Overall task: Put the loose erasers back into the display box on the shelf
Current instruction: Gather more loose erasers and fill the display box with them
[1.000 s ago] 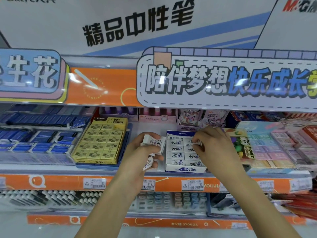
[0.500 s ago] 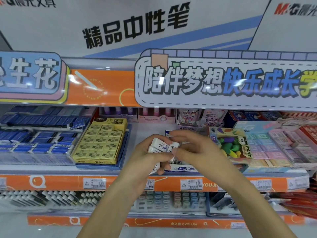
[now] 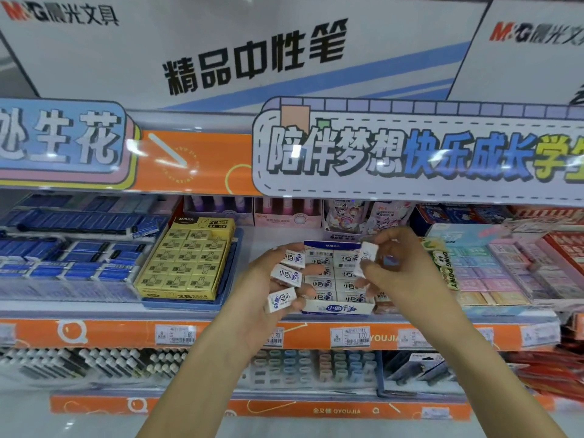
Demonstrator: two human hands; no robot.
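A white and blue display box (image 3: 337, 308) of white erasers stands on the middle shelf, rows of erasers filling it. My left hand (image 3: 262, 298) is held just left of the box with three loose white erasers (image 3: 286, 275) fanned in its fingers. My right hand (image 3: 401, 279) hovers over the box's right side and pinches one white eraser (image 3: 366, 256) upright between thumb and fingers, above the box's upper right rows.
A yellow 2B eraser box (image 3: 186, 260) sits left of the display box, blue erasers (image 3: 69, 257) further left. A Ding Pony box (image 3: 442, 263) and pastel eraser trays (image 3: 493, 273) crowd the right. An overhanging sign (image 3: 410, 153) caps the shelf; price tags (image 3: 350, 336) line its orange edge.
My right hand took one eraser from the bunch in my left hand and lifted it up and right over the box. My left hand kept the other erasers.
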